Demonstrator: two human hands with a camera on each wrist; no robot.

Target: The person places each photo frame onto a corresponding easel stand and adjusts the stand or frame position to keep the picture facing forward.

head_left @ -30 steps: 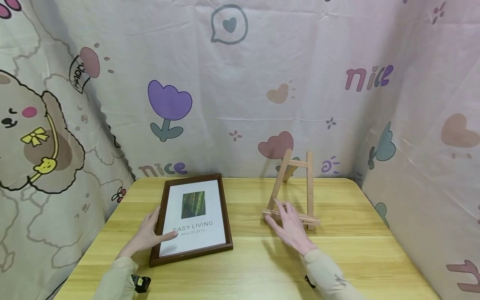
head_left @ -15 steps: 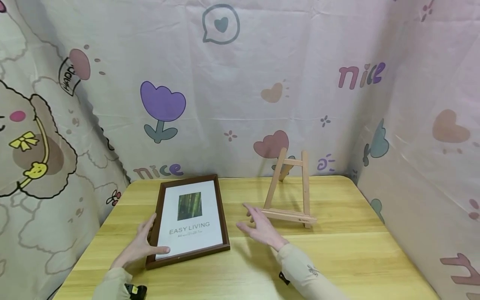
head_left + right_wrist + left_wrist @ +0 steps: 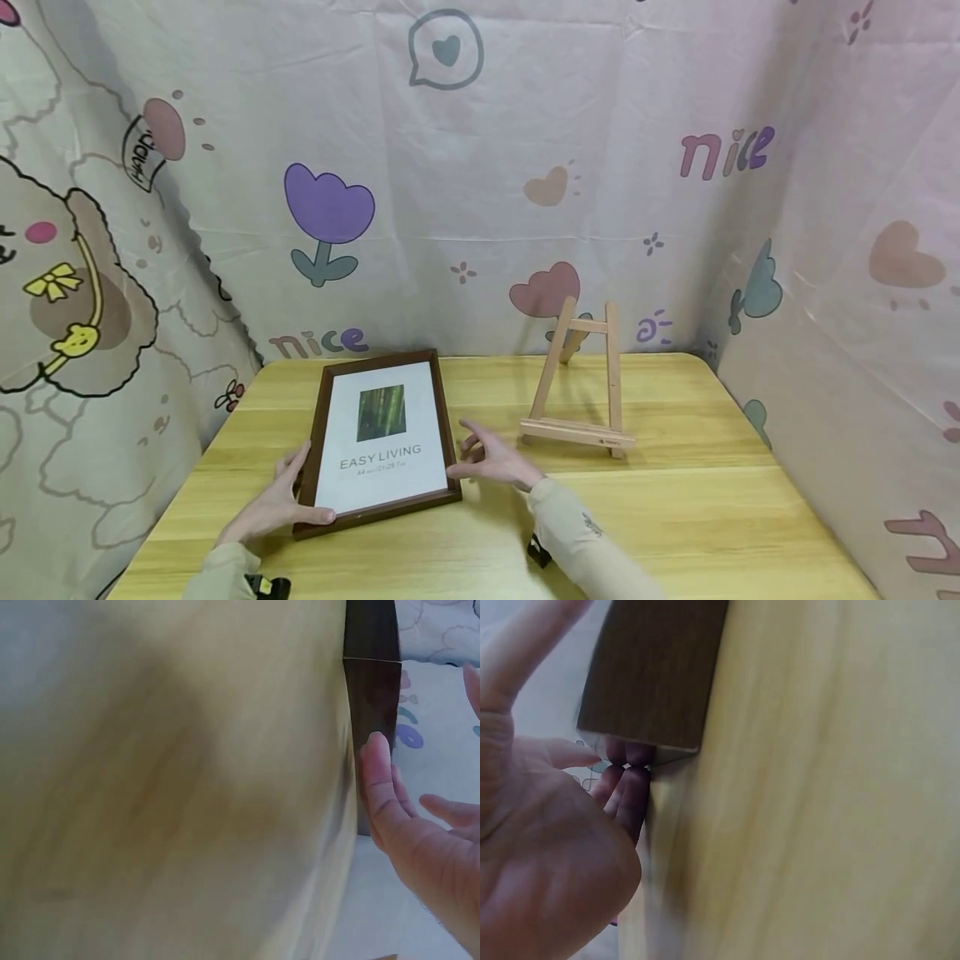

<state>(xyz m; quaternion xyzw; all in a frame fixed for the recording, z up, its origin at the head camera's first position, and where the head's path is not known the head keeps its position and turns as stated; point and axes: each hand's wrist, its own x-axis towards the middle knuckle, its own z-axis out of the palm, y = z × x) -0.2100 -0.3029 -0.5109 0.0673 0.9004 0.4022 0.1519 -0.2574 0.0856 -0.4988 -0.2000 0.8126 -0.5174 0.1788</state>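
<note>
A brown picture frame [image 3: 379,435] with a white "EASY LIVING" insert lies on the table in the head view. My left hand [image 3: 268,504] is at its lower left corner, thumb straight over the front edge. In the left wrist view the fingertips [image 3: 634,791] are right at the dark side of the frame [image 3: 658,667]. My right hand [image 3: 498,462] is at the frame's right edge, thumb at the rim. The right wrist view shows its fingers [image 3: 381,776] nearly straight along the frame's side [image 3: 373,697]. A small wooden easel [image 3: 576,431] stands to the right of this hand.
The light wood table [image 3: 705,517] backs onto a patterned curtain [image 3: 450,250], which also hangs along both sides. The easel's front ledge reaches out close beyond the right hand.
My right hand has left the easel's ledge and moved left to the frame's right edge. My left hand has slid slightly toward the frame's near corner. Frame and easel stay in place.
</note>
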